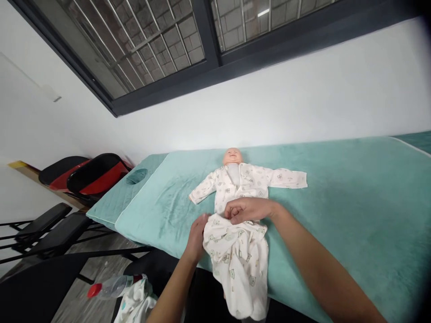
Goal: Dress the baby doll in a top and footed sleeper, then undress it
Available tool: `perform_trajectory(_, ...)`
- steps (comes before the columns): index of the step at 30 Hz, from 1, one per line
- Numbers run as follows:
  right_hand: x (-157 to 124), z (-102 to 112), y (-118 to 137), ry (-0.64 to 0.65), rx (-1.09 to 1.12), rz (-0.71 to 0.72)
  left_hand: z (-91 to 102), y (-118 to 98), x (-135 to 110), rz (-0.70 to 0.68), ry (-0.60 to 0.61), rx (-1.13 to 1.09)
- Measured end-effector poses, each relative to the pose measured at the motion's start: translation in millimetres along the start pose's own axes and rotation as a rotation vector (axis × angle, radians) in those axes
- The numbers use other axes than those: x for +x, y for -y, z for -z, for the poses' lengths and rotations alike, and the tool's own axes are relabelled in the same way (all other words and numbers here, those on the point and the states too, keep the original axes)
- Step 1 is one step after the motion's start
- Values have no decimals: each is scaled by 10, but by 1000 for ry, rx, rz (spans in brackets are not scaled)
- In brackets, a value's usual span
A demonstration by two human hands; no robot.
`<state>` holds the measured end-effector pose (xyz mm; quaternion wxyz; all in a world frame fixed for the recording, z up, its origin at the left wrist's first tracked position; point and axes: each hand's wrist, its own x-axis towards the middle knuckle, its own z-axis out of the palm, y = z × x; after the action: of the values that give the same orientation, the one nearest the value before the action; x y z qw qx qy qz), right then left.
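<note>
A baby doll (233, 156) lies on its back with its head toward the wall. It wears a white printed top (254, 179), unfastened at the neck, with both sleeves spread sideways. White printed baby pants (235, 260) cover its lower body and hang over the bed's near edge. At the left end of the waistband, my left hand (197, 235) is closed on the cloth. My right hand (247, 210) lies across the doll's belly, its curled fingers pinching the waistband. The fingertips of both hands are partly hidden.
The doll is on a teal padded bed (336, 215) against a white wall, below a barred window (151, 40). Black and red chairs (97, 175) stand at the left. A red-capped plastic bottle (114, 287) and a printed cloth (136, 303) are at lower left.
</note>
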<state>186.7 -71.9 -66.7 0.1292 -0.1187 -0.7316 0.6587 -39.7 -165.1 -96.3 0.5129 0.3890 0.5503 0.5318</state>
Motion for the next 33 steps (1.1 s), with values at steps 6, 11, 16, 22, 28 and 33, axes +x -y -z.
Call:
perform_trajectory(6, -135, 90, 20, -196, 137, 56, -292, -150, 430, -161, -71, 170)
perform_trajectory(11, -360, 239, 73, -254, 124, -19, -275, -150, 385, -447, -44, 588)
perform_trajectory(16, -324, 297, -8, -843, -223, -29, -311, -212, 382, -627, 114, 957)
perform_trajectory(22, -43, 151, -124, -1017, -826, -20, -436, -302, 423, -660, 55, 1113)
perform_trajectory(28, -298, 368, -58, -1255, -575, 36, 9, -335, 704, -279, -304, 334)
perform_trajectory(33, -1050, 754, -144, -1401, -481, -408, 530, -198, 776, -92, -496, 189)
